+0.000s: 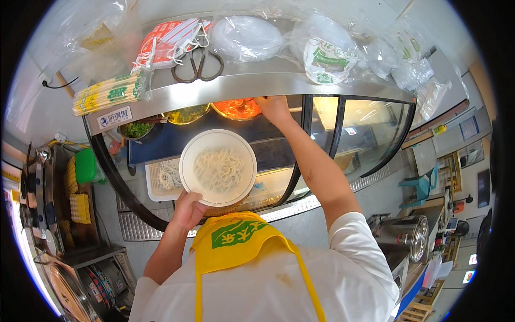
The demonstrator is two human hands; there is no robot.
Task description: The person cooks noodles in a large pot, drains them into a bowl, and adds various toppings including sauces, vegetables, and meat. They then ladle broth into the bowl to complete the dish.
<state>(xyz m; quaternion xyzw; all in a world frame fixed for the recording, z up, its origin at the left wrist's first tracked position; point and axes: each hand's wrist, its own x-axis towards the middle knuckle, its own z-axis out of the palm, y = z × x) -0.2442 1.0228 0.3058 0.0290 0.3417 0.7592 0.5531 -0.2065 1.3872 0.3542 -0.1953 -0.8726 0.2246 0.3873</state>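
My left hand [189,211] grips the near rim of a white bowl [186,161], thumb on top. Pale cooked noodles [219,169] lie in the bowl, which I hold in front of the glass display case. My right hand [275,109] reaches under the case's metal top to a metal bowl of red chili sauce [231,109]. Its fingers are closed around what looks like the handle of a spoon [240,104] dipped in the sauce; the grip is partly hidden. Left of the sauce are a bowl of yellowish-green food [187,115] and a bowl of chopped greens [136,129].
A white plastic basket [155,193] with noodles sits below the held bowl. On the steel top [257,78] lie scissors [198,68], packed chopsticks [108,93] and bagged lids [246,38]. Black-framed glass [336,129] stands beside my right arm.
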